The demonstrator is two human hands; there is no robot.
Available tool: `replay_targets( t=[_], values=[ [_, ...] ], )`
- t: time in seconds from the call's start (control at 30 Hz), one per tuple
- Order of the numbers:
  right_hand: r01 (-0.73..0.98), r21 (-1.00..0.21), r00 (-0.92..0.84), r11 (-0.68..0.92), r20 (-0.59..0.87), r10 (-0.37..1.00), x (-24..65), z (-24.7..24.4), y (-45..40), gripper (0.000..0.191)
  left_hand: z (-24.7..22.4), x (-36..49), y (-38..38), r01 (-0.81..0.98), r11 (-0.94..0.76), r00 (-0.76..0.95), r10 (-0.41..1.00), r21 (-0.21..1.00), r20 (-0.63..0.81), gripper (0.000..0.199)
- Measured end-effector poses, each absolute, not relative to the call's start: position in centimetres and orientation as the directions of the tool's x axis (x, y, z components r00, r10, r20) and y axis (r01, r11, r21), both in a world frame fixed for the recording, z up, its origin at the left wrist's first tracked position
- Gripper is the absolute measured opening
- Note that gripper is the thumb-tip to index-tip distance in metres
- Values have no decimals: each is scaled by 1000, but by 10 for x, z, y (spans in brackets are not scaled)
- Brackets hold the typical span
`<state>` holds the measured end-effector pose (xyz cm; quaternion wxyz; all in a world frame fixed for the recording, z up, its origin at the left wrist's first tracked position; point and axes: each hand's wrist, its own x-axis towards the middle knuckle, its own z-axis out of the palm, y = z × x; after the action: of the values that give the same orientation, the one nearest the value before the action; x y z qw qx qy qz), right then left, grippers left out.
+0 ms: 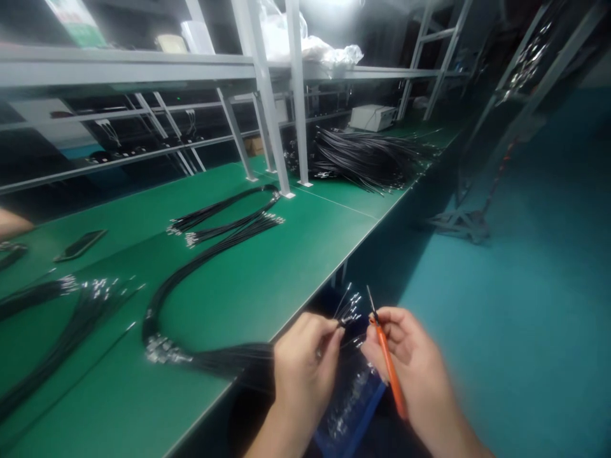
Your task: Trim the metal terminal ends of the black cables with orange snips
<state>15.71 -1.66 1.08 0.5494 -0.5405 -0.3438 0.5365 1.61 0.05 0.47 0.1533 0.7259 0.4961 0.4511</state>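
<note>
My left hand [308, 356] is closed round the end of a bundle of thin black cables [229, 357], whose bright metal tips fan out past the fingers. The bundle trails back over the table edge to a curved length lying on the green tabletop [305, 254]. In my right hand [410, 362] is a slim orange-handled tool [390, 366] with a thin dark metal tip pointing up; its exact kind is unclear. The tool is beside the cable tips, apart from them. Below both hands sits a blue bin [365, 413] with small shiny pieces in it, partly hidden.
More cable bundles lie on the table at the left [62, 343] and middle [229, 213]. A large cable pile [367, 156] rests farther back near a white box [372, 117]. Grey shelf posts [274, 127] rise from the table. A phone-like dark object [81, 245] and another person's arm [14, 222] are at left.
</note>
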Motion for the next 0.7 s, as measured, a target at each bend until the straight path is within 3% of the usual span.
replay_targets(
  t=[0.3,0.43,0.57,0.6,0.7],
  values=[
    [-299,-943,141,-144,-193,971,157,14,-12,40,1,17,8,616,-411,64,876,672,477,8],
    [-347,-924,125,-163,-218,968,163,16,-10,38,-9,40,39,808,-283,160,950,517,269,11],
    [-399,-913,179,-89,-172,969,177,19,-5,35,-7,31,54,836,-297,252,955,461,159,6],
    [-414,-908,207,-56,-154,966,182,19,-4,33,-5,19,49,832,-318,278,948,454,154,12],
    [-431,-902,275,5,-126,953,199,18,1,28,-5,-36,19,843,-416,420,905,342,66,64]
  ],
)
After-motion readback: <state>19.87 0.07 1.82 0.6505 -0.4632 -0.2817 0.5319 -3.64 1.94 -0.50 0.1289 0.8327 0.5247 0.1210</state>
